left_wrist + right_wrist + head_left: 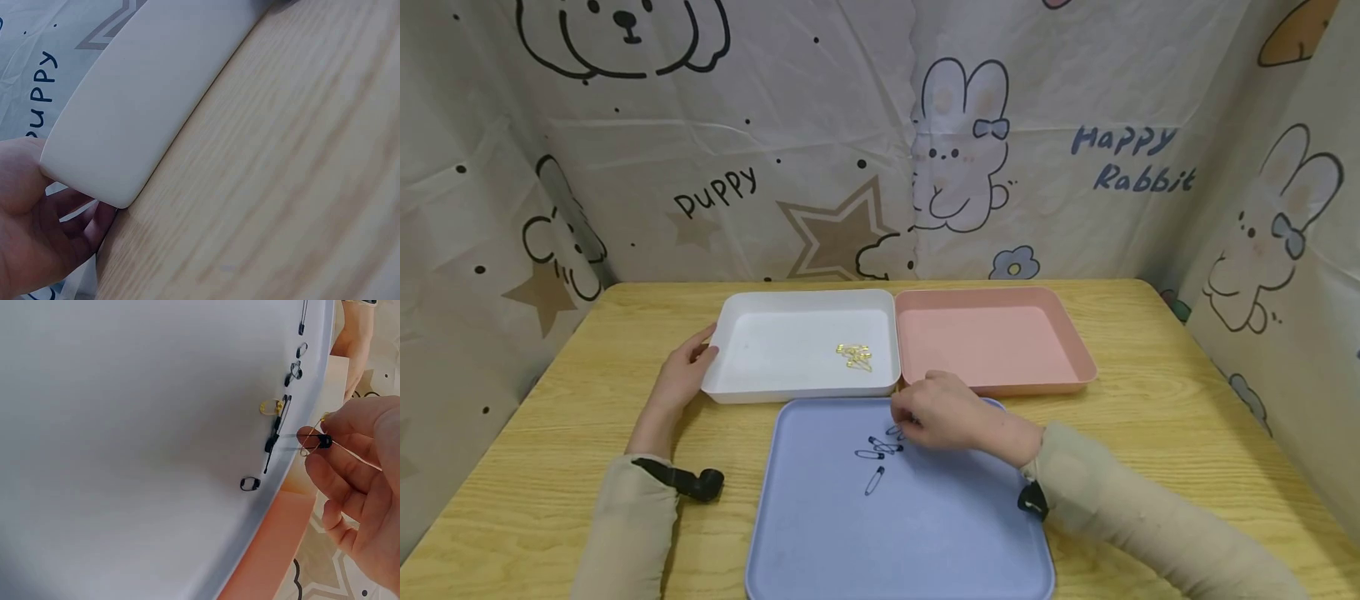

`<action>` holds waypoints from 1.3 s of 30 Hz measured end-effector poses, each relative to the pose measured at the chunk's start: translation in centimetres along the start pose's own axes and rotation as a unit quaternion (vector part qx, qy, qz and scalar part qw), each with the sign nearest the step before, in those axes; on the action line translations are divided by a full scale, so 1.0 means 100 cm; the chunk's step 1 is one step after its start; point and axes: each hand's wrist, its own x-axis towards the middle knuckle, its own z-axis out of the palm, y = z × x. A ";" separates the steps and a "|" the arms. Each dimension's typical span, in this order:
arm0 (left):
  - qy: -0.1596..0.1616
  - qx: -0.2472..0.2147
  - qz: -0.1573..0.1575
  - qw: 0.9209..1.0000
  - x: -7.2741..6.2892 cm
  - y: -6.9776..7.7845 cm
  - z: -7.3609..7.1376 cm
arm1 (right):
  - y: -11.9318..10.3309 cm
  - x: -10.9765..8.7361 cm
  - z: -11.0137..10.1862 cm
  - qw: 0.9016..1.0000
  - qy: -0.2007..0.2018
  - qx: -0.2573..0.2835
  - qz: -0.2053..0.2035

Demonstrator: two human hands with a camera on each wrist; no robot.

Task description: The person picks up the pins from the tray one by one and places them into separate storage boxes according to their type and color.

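My left hand (681, 375) holds the left end of the white tray (775, 393), thumb at the rim and fingers round the end wall in the left wrist view. Over the far part of the blue tray (835, 542), my right hand (947, 417) pinches a gold safety pin (314, 432). A black safety pin (325, 442) overlaps it at the fingers; I cannot tell whether it is hooked on. Below the hand lie several black safety pins (874, 481) and one gold safety pin (269, 407). A small heap of gold safety pins (857, 357) sits inside the white tray.
A pink tray (1000, 333) stands right against the white tray, behind the blue one. All three are on a wooden table (1187, 467). A printed curtain (835, 125) closes off the back and both sides.
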 end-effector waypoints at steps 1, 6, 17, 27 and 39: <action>0.000 0.001 0.001 1.000 0.000 0.000 0.000 | 0.000 0.000 -0.001 1.000 0.004 -0.002 -0.001; 0.002 -0.001 0.005 1.000 0.000 -0.001 0.000 | 0.002 0.004 -0.004 1.000 0.015 -0.002 0.001; 0.003 -0.002 0.005 1.000 0.000 0.000 0.001 | -0.001 0.016 -0.013 1.000 -0.012 0.021 0.018; 0.002 -0.005 -0.010 1.000 -0.001 0.001 0.001 | 0.003 0.024 -0.014 1.000 0.003 0.004 0.004; 0.001 -0.007 -0.005 1.000 -0.001 0.001 0.001 | 0.006 0.031 -0.018 1.000 0.010 0.001 0.009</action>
